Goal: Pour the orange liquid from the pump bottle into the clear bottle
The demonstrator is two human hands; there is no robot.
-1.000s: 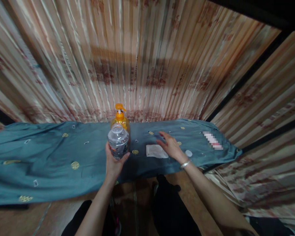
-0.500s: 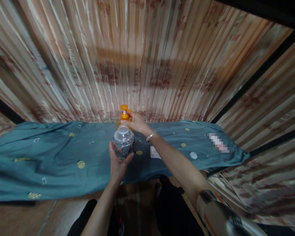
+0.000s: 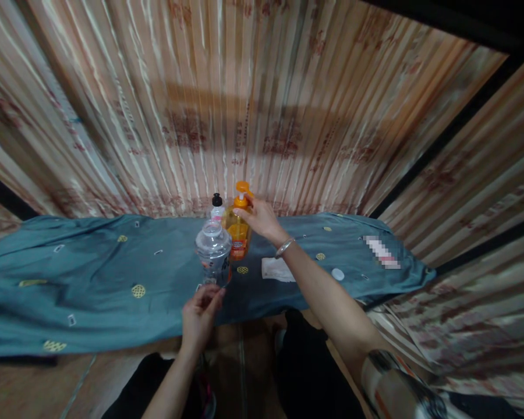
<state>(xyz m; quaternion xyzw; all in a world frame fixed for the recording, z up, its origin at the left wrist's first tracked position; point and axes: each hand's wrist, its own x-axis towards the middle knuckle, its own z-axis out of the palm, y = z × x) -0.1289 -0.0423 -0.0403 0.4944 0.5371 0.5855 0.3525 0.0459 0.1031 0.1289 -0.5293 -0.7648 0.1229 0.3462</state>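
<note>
My right hand (image 3: 264, 218) is closed around the neck of an orange pump bottle (image 3: 239, 235), which looks tilted a little over the teal cloth. In front and to the left of it stands a clear, wide-necked plastic bottle (image 3: 213, 250) without a cap. My left hand (image 3: 203, 305) is just before the base of the clear bottle, its fingers curled together with nothing visible in them. Behind the clear bottle stands a bottle with a black cap (image 3: 217, 201), its lower part hidden.
Teal cloth (image 3: 91, 273) covers the long, narrow surface. To the right lie a folded white cloth (image 3: 276, 269), a round white disc (image 3: 337, 274) and a blurred-out item (image 3: 382, 252). Pleated curtain (image 3: 157, 116) hangs behind, with dark frame bars (image 3: 441, 139) at the right.
My left hand has let go of the clear bottle and drawn back toward me, fingers closing. My right hand has moved the pump bottle to the right, uncovering the black-capped bottle behind.
</note>
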